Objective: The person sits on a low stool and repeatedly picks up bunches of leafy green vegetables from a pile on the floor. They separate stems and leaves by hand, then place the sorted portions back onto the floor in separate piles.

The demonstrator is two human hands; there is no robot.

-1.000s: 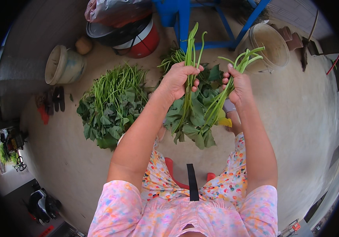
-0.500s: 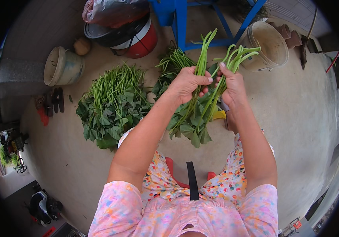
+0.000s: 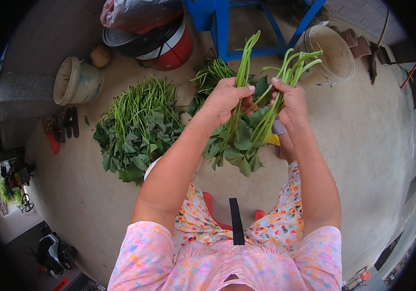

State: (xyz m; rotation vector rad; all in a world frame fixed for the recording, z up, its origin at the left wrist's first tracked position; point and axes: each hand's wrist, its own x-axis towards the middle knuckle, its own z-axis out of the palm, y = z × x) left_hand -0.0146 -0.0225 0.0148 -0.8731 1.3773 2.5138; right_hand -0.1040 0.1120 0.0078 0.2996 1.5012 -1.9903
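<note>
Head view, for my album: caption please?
Both hands, left and right, grip leafy green stalks above a concrete floor.

stool (image 3: 213, 209): mostly hidden under the lap | knife (image 3: 277, 132): blade unseen behind right hand (image 3: 290, 99) | blue frame (image 3: 220, 24): top cut off | scooter (image 3: 55, 252): dim (rim blur)

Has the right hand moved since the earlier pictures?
Yes. The right hand with its green stems has risen slightly toward the pale bucket.

One package shows: a crumpled pinkish plastic bag (image 3: 140, 13), bulging and translucent, resting on the red pot (image 3: 169, 46) at the floor's far edge.
</note>
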